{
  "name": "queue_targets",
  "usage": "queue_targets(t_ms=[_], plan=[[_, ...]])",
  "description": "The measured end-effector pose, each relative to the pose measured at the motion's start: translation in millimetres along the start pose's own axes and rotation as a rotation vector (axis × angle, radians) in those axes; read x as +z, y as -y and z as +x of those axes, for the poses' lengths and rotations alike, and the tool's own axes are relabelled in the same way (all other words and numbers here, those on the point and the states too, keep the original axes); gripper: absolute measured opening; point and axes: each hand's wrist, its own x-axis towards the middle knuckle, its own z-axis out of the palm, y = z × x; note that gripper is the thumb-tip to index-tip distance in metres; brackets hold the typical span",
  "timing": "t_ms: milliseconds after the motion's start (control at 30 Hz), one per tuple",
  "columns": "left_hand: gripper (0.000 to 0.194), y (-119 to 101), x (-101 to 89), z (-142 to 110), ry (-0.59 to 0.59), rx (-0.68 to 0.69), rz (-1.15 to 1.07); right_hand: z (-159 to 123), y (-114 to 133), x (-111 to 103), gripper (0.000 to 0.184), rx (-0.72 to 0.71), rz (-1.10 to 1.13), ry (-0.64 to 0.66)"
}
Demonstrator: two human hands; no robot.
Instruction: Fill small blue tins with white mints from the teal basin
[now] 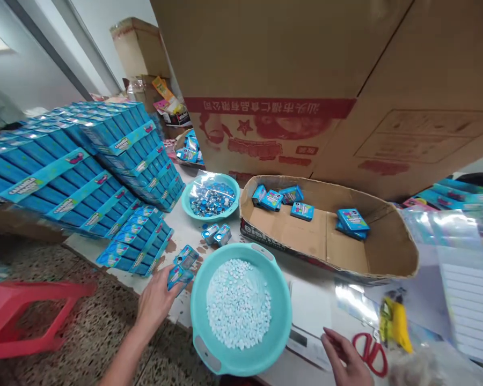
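Note:
My left hand (158,294) is closed around a small blue candy box (180,276) at the table's left edge. Another small blue box (186,257) stands right beside it; whether the hand also touches that one, I cannot tell. To the right sits a turquoise basin (282,300) with many small pale candies (239,305) inside. My right hand (346,358) hovers empty at the lower right, fingers stretched out and apart, near the corner of a white scale (310,321). Two more small boxes (216,234) stand behind the basin.
Stacks of blue boxes (76,171) rise at the left. A smaller turquoise bowl (187,199) holds shiny caps. Several blue boxes lie in a cut cardboard tray (322,241). Red-handled scissors (370,354) and a yellow tool (400,324) lie right. A red stool (28,316) stands on the floor.

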Motion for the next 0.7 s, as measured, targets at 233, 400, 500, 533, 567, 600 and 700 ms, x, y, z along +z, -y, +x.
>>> queue_targets(t_ms=[233, 400, 500, 533, 567, 600, 700], plan=[[0.032, 20, 85.8, 43, -0.16, 0.142, 0.313, 23, 49, 14, 0.032, -0.32, -0.05, 0.04], [0.044, 38, 116.5, 80, -0.293, 0.305, 0.179, 56, 87, 4, 0.027, -0.47, -0.066, -0.038], [0.051, 42, 122.3, 93, -0.312, 0.359, 0.127, 118, 117, -22, 0.027, -0.478, -0.141, -0.164], [0.052, 41, 121.2, 95, -0.303, 0.357, 0.117, 145, 126, -33, 0.027, -0.461, -0.157, -0.209], [0.051, 38, 118.2, 94, -0.292, 0.343, 0.112, 172, 134, -44, 0.029, -0.436, -0.174, -0.253], [0.05, 35, 113.2, 91, -0.286, 0.322, 0.111, 199, 139, -54, 0.031, -0.405, -0.199, -0.288], [0.049, 21, 91.4, 68, -0.34, 0.261, 0.106, 271, 137, -68, 0.047, -0.279, -0.268, -0.351]])
